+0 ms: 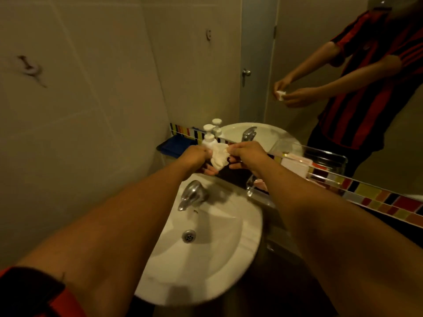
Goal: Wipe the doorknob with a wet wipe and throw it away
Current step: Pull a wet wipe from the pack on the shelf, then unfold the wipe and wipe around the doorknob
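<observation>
Two hands, left hand (194, 156) and right hand (246, 154), pinching one wet wipe (218, 156) above one sink (206, 259).

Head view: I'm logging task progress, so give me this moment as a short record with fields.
wipe: crumpled white wipe, held over the sink
left hand: grips the wipe's left side
right hand: grips its right side
doorknob: seen only in the mirror, not touched
tap: no water seen running
bin: none in view
</observation>
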Motion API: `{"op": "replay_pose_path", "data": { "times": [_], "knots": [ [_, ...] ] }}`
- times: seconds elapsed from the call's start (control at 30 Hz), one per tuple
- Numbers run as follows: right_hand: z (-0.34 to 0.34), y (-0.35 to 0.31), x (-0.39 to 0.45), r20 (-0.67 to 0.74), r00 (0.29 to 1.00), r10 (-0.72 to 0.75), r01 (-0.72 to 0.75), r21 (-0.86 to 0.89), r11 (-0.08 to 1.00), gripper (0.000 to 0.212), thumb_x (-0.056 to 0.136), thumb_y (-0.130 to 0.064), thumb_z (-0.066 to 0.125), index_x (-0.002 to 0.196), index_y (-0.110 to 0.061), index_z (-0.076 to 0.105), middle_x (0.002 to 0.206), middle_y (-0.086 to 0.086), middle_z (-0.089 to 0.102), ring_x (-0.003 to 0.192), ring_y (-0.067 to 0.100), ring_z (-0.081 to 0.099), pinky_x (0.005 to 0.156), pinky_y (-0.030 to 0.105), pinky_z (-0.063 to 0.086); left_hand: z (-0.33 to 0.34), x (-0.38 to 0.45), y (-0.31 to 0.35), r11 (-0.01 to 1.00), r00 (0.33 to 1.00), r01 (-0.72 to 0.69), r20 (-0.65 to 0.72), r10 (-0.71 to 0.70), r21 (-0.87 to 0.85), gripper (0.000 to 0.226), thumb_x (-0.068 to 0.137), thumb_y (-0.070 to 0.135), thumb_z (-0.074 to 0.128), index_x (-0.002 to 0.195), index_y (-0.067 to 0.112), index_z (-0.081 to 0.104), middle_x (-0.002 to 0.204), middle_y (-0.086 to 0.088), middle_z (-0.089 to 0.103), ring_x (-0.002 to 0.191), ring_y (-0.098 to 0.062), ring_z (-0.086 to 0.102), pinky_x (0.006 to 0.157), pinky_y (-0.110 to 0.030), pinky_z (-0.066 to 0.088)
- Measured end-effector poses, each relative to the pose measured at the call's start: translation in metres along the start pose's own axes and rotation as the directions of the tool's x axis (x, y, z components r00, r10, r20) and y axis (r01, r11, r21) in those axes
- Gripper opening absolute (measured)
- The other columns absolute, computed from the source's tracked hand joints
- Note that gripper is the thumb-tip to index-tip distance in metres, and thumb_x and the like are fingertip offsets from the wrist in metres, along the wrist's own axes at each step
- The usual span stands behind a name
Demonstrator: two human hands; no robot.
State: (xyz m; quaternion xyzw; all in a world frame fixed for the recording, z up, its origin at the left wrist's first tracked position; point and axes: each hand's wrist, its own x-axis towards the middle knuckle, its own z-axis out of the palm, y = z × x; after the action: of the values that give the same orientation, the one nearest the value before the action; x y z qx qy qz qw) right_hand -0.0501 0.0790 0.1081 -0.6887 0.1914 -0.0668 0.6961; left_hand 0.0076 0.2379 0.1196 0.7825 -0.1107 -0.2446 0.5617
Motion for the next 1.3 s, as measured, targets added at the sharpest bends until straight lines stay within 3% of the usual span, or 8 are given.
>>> {"op": "replay_pose_path", "data": {
  "times": [0.2, 0.37, 0.53, 0.7, 0.8, 0.9, 1.07, 1.3],
  "knots": [
    [0.107, -0.016, -0.025, 0.126, 0.992, -0.016, 0.019, -0.026, 0.999, 0.006, 0.089, -0.003, 0.062, 0.093, -0.002, 0.067, 0.077, 0.015, 0.067, 0.061, 0.017, 0.066, 0.052, 0.025, 0.059, -0.090, -0.063, -0.022, 0.987, 0.990, 0.049, -0.126, -0.069, -0.151, 0.018, 0.097, -0.002, 0.044, 0.108, -0.003, 0.058, 0.088, -0.023, 0.067, 0.058, -0.022, 0.073, 0.047, -0.023, 0.059],
    [0.193, -0.031, -0.058, 0.220, 0.975, -0.033, 0.039, -0.024, 0.999, 0.016, 0.087, 0.008, 0.059, 0.085, -0.008, 0.063, 0.078, 0.015, 0.065, 0.057, 0.020, 0.064, 0.048, 0.027, 0.058, -0.166, -0.125, -0.055, 0.985, 0.981, -0.033, -0.192, 0.001, -0.166, 0.039, 0.086, -0.012, 0.057, 0.125, -0.007, 0.056, 0.104, -0.032, 0.066, 0.072, -0.026, 0.068, 0.074, -0.035, 0.060],
    [0.274, -0.043, -0.099, 0.301, 0.952, -0.060, 0.072, -0.029, 0.997, 0.023, 0.086, 0.013, 0.051, 0.078, -0.006, 0.060, 0.081, 0.013, 0.061, 0.058, 0.023, 0.061, 0.045, 0.026, 0.056, -0.234, -0.191, -0.080, 0.999, 0.953, -0.043, -0.300, 0.041, 0.001, 0.040, 0.080, -0.006, 0.067, 0.120, 0.002, 0.062, 0.083, -0.013, 0.068, 0.063, -0.016, 0.063, 0.057, -0.028, 0.054],
    [0.333, -0.044, -0.138, 0.361, 0.932, -0.046, 0.087, -0.100, 0.991, 0.025, 0.089, 0.009, 0.048, 0.080, -0.007, 0.064, 0.082, 0.012, 0.063, 0.065, 0.019, 0.063, 0.048, 0.025, 0.055, -0.288, -0.242, -0.103, 0.996, 0.917, -0.080, -0.393, 0.064, -0.026, 0.030, 0.085, 0.001, 0.063, 0.106, 0.016, 0.046, 0.089, -0.015, 0.065, 0.066, -0.021, 0.063, 0.058, -0.033, 0.052],
    [0.361, -0.040, -0.158, 0.375, 0.925, -0.063, 0.122, -0.136, 0.983, 0.018, 0.089, 0.004, 0.054, 0.090, -0.007, 0.068, 0.089, 0.011, 0.065, 0.073, 0.019, 0.062, 0.056, 0.028, 0.057, -0.314, -0.265, -0.115, 0.993, 0.897, -0.115, -0.432, 0.093, -0.024, 0.020, 0.088, 0.002, 0.060, 0.099, 0.017, 0.053, 0.089, -0.012, 0.065, 0.067, -0.021, 0.064, 0.057, -0.033, 0.053],
    [0.384, -0.037, -0.176, 0.372, 0.924, -0.091, 0.152, -0.138, 0.979, 0.012, 0.085, -0.006, 0.065, 0.095, -0.009, 0.071, 0.092, 0.005, 0.068, 0.081, 0.020, 0.066, 0.061, 0.028, 0.060, -0.329, -0.285, -0.126, 0.994, 0.890, -0.088, -0.454, 0.051, -0.061, 0.011, 0.093, 0.021, 0.056, 0.101, 0.020, 0.062, 0.100, -0.011, 0.066, 0.077, -0.023, 0.065, 0.058, -0.032, 0.057],
    [0.414, -0.034, -0.198, 0.351, 0.926, -0.141, 0.194, -0.123, 0.973, 0.002, 0.085, -0.008, 0.067, 0.084, -0.010, 0.067, 0.085, 0.007, 0.068, 0.069, 0.017, 0.064, 0.057, 0.027, 0.058, -0.341, -0.307, -0.147, 0.994, 0.887, -0.028, -0.461, -0.023, -0.103, 0.050, 0.088, 0.059, 0.051, 0.114, 0.018, 0.063, 0.108, -0.005, 0.066, 0.094, -0.025, 0.066, 0.067, -0.034, 0.059],
    [0.457, -0.041, -0.208, 0.402, 0.911, -0.094, 0.122, -0.045, 0.991, 0.024, 0.085, 0.009, 0.059, 0.104, -0.003, 0.064, 0.087, 0.014, 0.066, 0.069, 0.024, 0.066, 0.061, 0.032, 0.059, -0.360, -0.327, -0.179, 0.990, 0.854, -0.052, -0.519, -0.022, -0.128, 0.033, 0.087, 0.027, 0.068, 0.115, 0.010, 0.063, 0.107, -0.007, 0.070, 0.092, -0.020, 0.069, 0.081, -0.038, 0.057]
  ]
}}
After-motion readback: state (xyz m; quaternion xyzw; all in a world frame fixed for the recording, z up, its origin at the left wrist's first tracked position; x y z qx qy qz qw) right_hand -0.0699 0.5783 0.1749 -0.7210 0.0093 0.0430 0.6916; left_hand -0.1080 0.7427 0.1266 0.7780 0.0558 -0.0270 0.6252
